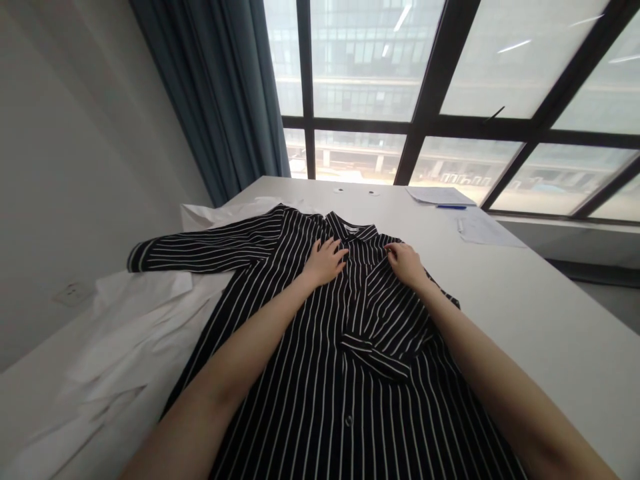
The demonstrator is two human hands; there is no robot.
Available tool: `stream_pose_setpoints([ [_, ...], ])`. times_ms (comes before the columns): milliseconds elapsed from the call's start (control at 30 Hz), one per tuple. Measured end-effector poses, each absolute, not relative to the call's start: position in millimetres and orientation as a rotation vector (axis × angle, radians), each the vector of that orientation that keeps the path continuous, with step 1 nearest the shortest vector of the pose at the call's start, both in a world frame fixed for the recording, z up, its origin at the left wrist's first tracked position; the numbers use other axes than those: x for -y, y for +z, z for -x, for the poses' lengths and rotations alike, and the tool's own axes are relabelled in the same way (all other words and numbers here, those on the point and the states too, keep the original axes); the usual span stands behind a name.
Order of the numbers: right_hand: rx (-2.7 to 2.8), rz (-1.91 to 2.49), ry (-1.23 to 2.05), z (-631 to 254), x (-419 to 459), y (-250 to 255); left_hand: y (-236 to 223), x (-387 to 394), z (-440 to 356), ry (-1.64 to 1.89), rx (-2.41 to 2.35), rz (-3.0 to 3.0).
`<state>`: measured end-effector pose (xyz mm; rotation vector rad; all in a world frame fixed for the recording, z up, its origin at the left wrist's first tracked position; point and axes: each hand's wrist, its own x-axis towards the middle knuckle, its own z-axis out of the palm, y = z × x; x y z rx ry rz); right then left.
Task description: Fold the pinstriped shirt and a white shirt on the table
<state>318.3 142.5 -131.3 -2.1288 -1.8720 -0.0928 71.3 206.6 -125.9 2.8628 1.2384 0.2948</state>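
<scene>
Downward, striped shirt (310, 347) leaves view; left hand (325, 262) lies spread, right hand (406, 263) pinches it.

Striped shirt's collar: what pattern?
White stripes on black, on the shirt collar; shows best in the head view.

No text can be read: the label (353, 229) inside the collar (367, 233) and any print on the papers (440, 195) on the desk (540, 320) are too small or faint.

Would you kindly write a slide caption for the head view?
Left hand and right hand on a striped collared shirt, one sleeve folded inward, the other spread over white fabric.
</scene>
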Motion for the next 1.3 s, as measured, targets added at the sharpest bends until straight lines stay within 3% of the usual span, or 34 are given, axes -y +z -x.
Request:
stream_pose_setpoints([
  [267,1.882,2.243,-0.084,-300.5,-112.9,-165.5,-145.3,-200.5,-50.9,0.117,-1.310,-2.823],
  [600,1.993,2.271,-0.087,-297.3,-62.7,-140.0,-139.0,-128.8,-39.0,0.164,-1.272,-2.763],
  [833,1.751,2.284,-0.061,-293.9,-135.1,-107.1,-91.5,-182.5,-83.0,0.363,-1.521,-2.610],
  [1000,1.550,2.212,-0.045,-289.5,-164.4,-136.4,-117.8,-212.6,-92.0,0.610,-1.688,-2.461],
  [1300,1.418,2.087,0.074,-307.3,-171.8,-163.7,-149.2,-231.0,-83.6,0.820,-1.569,-2.341],
])
